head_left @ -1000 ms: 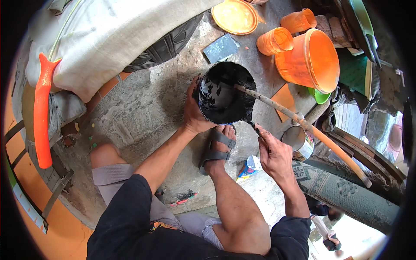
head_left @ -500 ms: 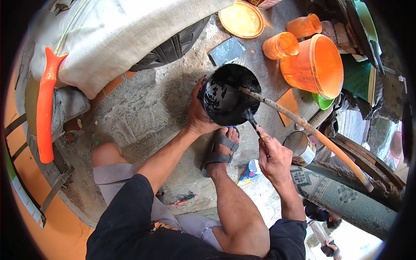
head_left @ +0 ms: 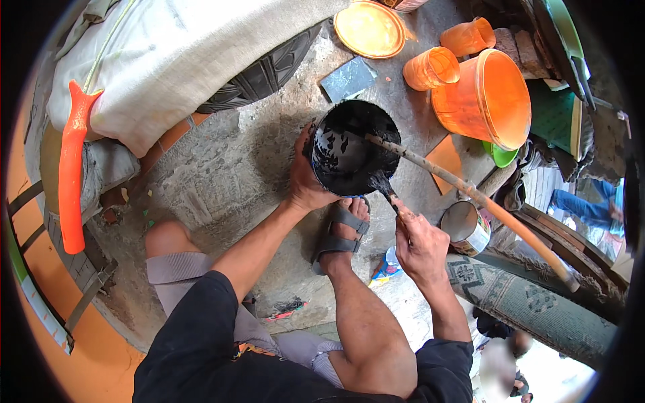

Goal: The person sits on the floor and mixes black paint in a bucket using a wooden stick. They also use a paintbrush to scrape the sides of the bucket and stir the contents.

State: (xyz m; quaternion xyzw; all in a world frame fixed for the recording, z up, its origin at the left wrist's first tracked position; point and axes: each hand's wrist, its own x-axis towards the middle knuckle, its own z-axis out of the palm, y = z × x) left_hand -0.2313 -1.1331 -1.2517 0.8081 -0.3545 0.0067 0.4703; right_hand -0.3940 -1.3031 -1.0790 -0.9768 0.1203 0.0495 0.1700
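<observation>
My left hand (head_left: 306, 176) is wrapped round the side of a round can (head_left: 327, 169) coated in black paint, tilted so its inside shows. Black paint lines its walls and bottom. In my right hand (head_left: 423, 245) is the handle of a paintbrush (head_left: 381, 185), whose black bristles sit against the inside of the can near its lower right rim. A long wooden stick (head_left: 463, 188) stands with its far end in the can and slants out past my right hand, which does not touch it. Below the can is my sandalled foot (head_left: 346, 232).
To the right stand an orange-stained bucket (head_left: 463, 107), two orange cups (head_left: 430, 69) (head_left: 470, 37) and an open tin (head_left: 460, 221). A rolled patterned carpet (head_left: 531, 305) lies at lower right. At left hangs an orange-red forked piece (head_left: 72, 174) beside a cloth-covered tyre (head_left: 269, 74).
My right hand has shifted slightly left, moving the brush a little further into the can. My left hand still grips the can. A person in blue has appeared at the far right.
</observation>
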